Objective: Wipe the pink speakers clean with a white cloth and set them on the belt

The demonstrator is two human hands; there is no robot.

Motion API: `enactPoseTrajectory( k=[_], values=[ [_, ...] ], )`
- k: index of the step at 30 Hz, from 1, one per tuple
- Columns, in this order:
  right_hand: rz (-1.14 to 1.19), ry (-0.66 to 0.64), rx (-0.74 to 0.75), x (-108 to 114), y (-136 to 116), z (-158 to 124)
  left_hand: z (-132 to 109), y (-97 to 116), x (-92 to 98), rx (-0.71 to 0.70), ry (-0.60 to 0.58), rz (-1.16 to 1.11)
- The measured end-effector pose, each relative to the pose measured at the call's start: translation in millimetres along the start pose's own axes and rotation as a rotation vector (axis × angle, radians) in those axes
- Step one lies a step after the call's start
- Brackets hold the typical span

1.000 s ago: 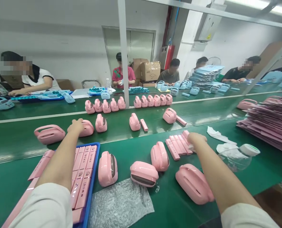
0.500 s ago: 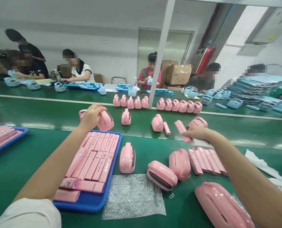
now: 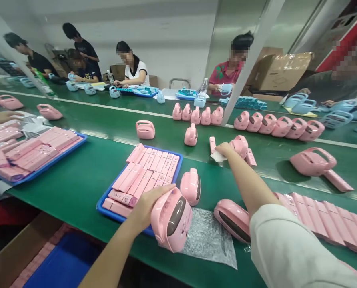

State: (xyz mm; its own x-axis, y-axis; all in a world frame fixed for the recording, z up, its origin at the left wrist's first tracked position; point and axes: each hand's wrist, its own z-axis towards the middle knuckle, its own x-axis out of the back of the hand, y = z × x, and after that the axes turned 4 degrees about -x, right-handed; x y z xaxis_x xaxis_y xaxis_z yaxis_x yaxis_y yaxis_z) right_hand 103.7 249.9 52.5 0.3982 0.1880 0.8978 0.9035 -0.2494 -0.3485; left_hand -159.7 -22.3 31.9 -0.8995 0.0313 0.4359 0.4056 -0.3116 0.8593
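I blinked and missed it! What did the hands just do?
The left hand grabbed a pink device off the belt and pulled it close. The right hand, holding a white cloth, reached out to the belt. The blue tray and bubble wrap stayed put.

White wall (image 3: 166,28) behind; green conveyor belt (image 3: 112,124) runs across; slanted white post (image 3: 243,80); cardboard boxes (image 3: 286,72) at rear.
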Motion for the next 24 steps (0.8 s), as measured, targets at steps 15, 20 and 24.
enactPoseTrajectory(
  k=[15,20,24],
  values=[
    [0.299,0.191,0.462,45,31,-119,-14,5,-61.1,-0.136,-0.15,-0.132],
    [0.445,0.433,0.604,18,69,-221,-18,8,-67.3,-0.281,-0.32,-0.024],
    [0.502,0.508,0.652,-42,104,-281,-14,21,-60.9,-0.219,-0.425,-0.114]
  ],
)
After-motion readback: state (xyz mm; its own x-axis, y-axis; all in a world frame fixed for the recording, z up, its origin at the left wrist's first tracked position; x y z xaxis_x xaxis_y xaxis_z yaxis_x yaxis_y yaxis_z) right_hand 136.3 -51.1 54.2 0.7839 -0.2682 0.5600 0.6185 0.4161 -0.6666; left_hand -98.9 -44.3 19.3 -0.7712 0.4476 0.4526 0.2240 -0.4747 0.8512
